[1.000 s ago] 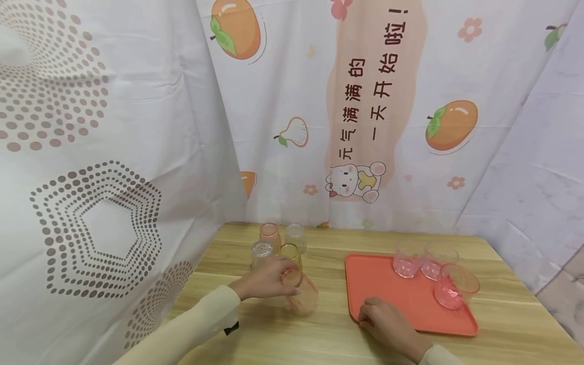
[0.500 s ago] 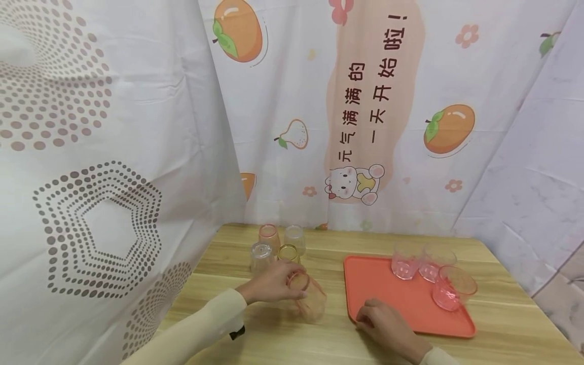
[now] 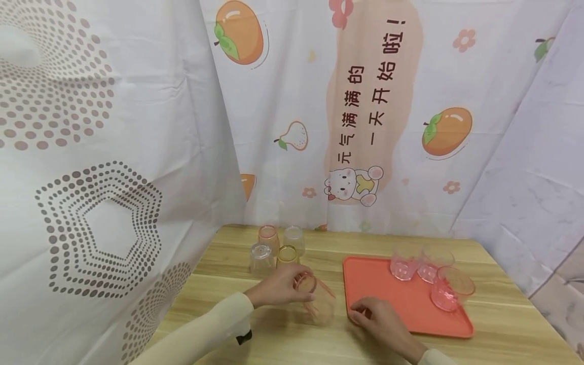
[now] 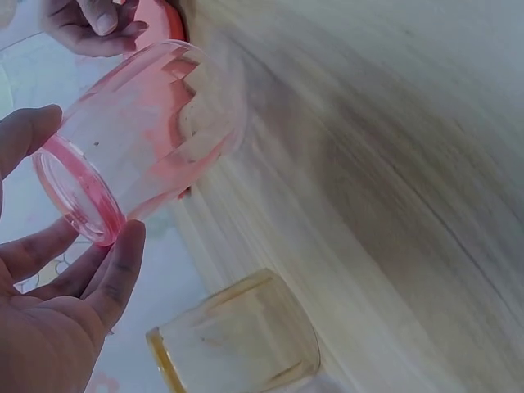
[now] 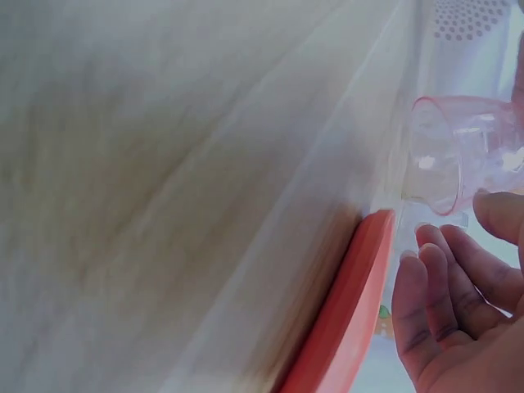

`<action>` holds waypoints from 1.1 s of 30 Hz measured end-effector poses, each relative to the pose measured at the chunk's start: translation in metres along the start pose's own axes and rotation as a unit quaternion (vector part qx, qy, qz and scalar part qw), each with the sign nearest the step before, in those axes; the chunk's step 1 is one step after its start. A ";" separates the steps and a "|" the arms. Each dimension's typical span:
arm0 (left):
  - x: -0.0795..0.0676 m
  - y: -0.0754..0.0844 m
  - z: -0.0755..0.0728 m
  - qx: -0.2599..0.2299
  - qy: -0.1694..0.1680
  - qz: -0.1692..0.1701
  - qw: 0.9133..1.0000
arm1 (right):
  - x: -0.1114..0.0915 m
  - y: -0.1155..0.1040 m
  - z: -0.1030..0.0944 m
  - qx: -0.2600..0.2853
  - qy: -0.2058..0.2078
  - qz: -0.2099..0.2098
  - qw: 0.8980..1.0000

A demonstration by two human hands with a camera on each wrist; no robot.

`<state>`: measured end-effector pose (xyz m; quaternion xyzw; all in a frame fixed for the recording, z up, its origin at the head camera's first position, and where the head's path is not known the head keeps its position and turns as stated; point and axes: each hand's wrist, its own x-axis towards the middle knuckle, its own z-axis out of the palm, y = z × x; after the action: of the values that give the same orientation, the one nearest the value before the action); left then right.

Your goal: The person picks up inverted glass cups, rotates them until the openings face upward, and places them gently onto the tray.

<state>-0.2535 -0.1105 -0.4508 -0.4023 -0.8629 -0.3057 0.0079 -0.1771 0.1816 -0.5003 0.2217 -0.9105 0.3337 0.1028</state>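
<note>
My left hand (image 3: 280,288) pinches a clear pink cup (image 3: 323,304) at its thick base, fingertips and thumb (image 4: 33,135) around the pink ring. The cup is tilted, its wide mouth facing down and right toward the table. My right hand (image 3: 383,324) is at the left front edge of the red tray (image 3: 383,291), fingers loosely curved and holding nothing. In the right wrist view the mouth of the pink cup (image 5: 438,155) shows just beyond the right hand's fingertips. Behind the left hand stands a yellow-tinted cup (image 3: 288,255).
Beside the yellow cup are a clear cup (image 3: 262,259), a pinkish cup (image 3: 268,235) and another clear cup (image 3: 294,238). Three pink-tinted cups, one of them (image 3: 444,296) nearest the front, stand on the tray's right part. Printed curtains (image 3: 283,177) border the wooden table (image 3: 274,350).
My left hand has moved right and slightly toward me with the pink cup, away from the group of cups. My right hand has shifted slightly left, its fingers loosening.
</note>
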 end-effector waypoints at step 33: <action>0.001 0.006 0.018 -0.121 -0.011 -0.063 0.991 | 0.009 -0.017 -0.003 0.348 -0.012 0.246 0.905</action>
<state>-0.2455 -0.0967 -0.4621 -0.3483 -0.8434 -0.4032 -0.0692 -0.1769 0.1688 -0.4856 0.0162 -0.7633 0.6412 -0.0776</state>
